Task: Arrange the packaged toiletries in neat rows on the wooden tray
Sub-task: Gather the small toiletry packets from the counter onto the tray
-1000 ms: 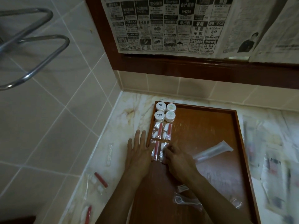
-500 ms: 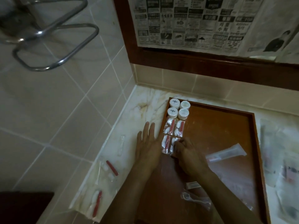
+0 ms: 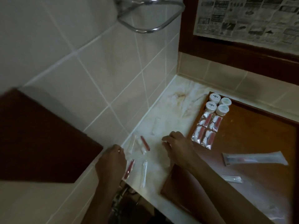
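Packaged toiletries (image 3: 144, 145), light, limp and slippery in clear film, loose on marble counter (image 3: 174, 109) left of wooden tray (image 3: 252, 143), best pinched at edges; left hand (image 3: 111, 160) and right hand (image 3: 178, 146) loosely curled, apparently empty.

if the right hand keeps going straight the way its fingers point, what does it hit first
The right hand points left across the counter, off the tray. First in line looks like the clear packet with the red stick, though how high the hand is above the counter is unclear.
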